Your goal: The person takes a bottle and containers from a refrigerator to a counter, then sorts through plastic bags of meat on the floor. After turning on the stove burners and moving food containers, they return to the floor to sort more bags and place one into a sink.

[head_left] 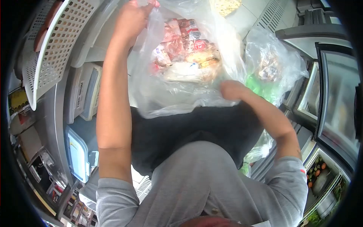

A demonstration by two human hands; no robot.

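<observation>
A large clear plastic bag point(162, 104) lies open in front of my knees, with several wrapped packages point(189, 49) inside, some reddish with printed labels and one whitish at the bottom. My left hand point(137, 17) pinches the bag's upper left edge. On the bag's lower right side, my right hand point(232, 90) is closed against the plastic, its fingertips partly hidden. Just right of it sits another clear bag point(270, 56) with something brownish inside and green plastic below.
White perforated basket point(60, 41) at upper left; lidded containers point(77, 151) on the left shelf. An open glass door point(340, 94) stands at right, above a vegetable crate point(321, 181). Yellowish food point(227, 5) shows at the top. Floor grate point(272, 17) behind.
</observation>
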